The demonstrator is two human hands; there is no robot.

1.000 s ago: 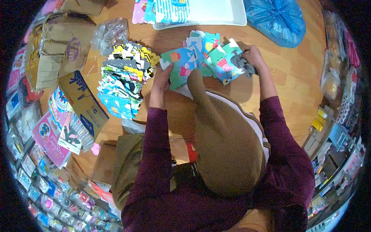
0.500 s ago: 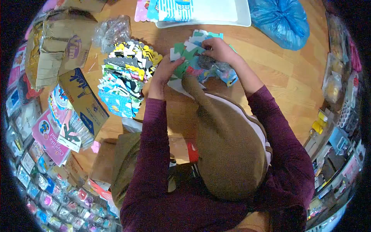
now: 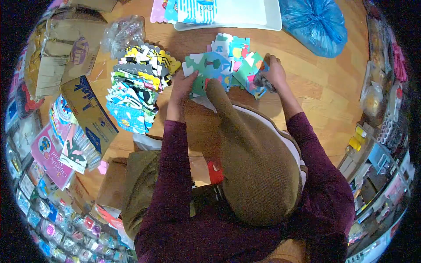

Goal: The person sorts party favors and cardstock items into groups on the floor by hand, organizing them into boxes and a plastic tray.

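In the head view, the right hand [image 3: 276,75] has drawn back from over the cards toward 1 o'clock, taking along a crumpled grey bundle [image 3: 264,82], and the green-and-blue die-cut cards [image 3: 212,65] near 12 o'clock are more exposed. The left hand [image 3: 182,87] stays at their 11 o'clock edge, thumb on top, nearly closed on that edge; its other fingers are largely hidden. The right hand's fingers are bent around the grey bundle, which lies against the cards' right side; whether the fingers also touch the card is unclear.

The cards overlap in a loose fan above the wooden floor [image 3: 326,105]. At 10 o'clock, just beside the left hand, stands a dense pile of yellow, black, white and blue cut-out pieces [image 3: 136,90].

At 12 o'clock, a shallow white plastic tray [image 3: 230,27] has blue-and-white striped printed sheets [image 3: 197,12] across its left end. A full, gathered blue plastic bag [image 3: 316,27] sits between 1 and 2 o'clock; its contents cannot be told. Between 10 and 11 is a bunched clear plastic bag [image 3: 125,36], beside a torn brown cardboard box [image 3: 81,50]. A brown-and-blue carton [image 3: 90,115] leans at 9 o'clock near a pink cupcake-stand package [image 3: 51,154].
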